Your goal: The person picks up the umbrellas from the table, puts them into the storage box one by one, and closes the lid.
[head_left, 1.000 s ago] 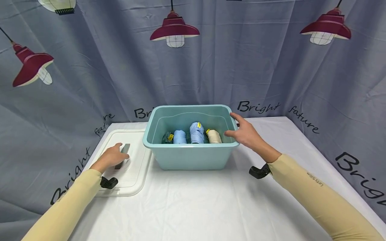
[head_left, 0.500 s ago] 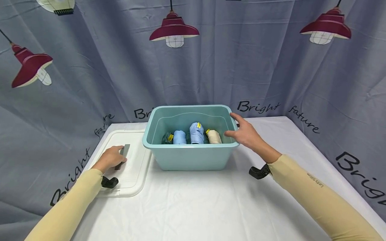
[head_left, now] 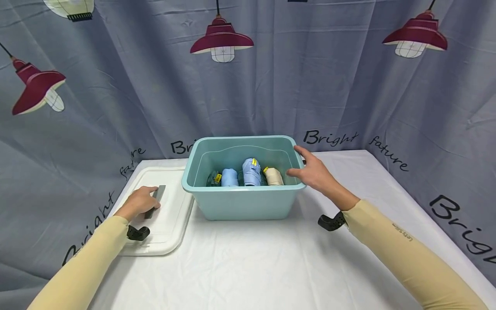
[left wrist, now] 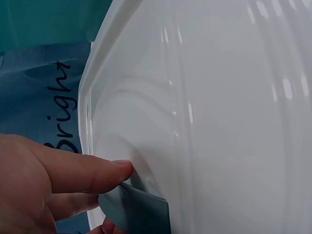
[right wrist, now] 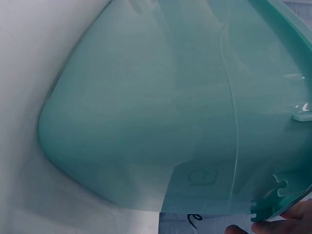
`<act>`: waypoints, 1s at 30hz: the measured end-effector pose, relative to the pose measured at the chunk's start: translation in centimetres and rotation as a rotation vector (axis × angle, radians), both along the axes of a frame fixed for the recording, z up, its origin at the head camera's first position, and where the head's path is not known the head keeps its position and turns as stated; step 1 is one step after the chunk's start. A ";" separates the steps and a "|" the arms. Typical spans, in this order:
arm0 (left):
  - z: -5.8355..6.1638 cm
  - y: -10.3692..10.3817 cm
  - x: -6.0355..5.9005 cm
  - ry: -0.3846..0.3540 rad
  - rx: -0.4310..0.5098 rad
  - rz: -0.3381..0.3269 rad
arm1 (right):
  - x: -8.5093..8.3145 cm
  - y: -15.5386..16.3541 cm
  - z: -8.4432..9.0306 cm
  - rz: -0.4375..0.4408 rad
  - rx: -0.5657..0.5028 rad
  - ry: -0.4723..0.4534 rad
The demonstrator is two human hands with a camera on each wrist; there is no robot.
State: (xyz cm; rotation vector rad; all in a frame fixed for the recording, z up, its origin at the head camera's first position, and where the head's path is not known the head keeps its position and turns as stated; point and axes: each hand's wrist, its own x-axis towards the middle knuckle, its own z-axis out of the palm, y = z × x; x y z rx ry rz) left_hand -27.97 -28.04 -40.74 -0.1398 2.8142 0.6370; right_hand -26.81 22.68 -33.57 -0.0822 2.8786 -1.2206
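The left hand [head_left: 138, 201] curls around the grey handle [head_left: 154, 200] of a white lid [head_left: 170, 215], which lies flat at the left edge of the tabletop [head_left: 263, 262], just beside the teal bin [head_left: 242, 200]. In the left wrist view the fingers [left wrist: 73, 170] wrap over the grey handle [left wrist: 139, 209], with the glossy white lid [left wrist: 219, 107] filling most of the frame.

The right hand [head_left: 315, 172] rests on the bin's right rim, fingers fairly straight and spread, the thumb reaching over the rim towards the inside. The right wrist view shows the bin's teal wall [right wrist: 146, 112] close up, with fingertips [right wrist: 297, 219] just showing at the bottom right corner.

The bin stands open near the back edge of the tabletop, in the middle. Inside it sit rolled cloths: a light blue roll [head_left: 229, 177], a taller blue roll [head_left: 252, 171] with a yellow tag, and a cream roll [head_left: 274, 176] towards the right wall.

A grey curtain [head_left: 116, 86] printed with red lamps hangs behind the table.
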 end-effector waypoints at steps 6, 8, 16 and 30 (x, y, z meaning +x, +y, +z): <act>2.4 -0.6 -0.5 0.020 -0.005 -0.029 | 0.0 0.0 0.2 0.000 -0.004 0.005; 3.3 -0.8 -0.7 0.028 -0.009 -0.035 | 0.1 0.0 0.2 -0.001 -0.007 0.004; 6.4 -1.0 -0.4 0.030 -0.011 -0.052 | 0.2 0.2 0.0 0.000 -0.008 -0.006; 11.3 -1.0 -0.5 0.110 -0.043 -0.058 | 0.1 0.0 -0.2 -0.003 -0.017 0.001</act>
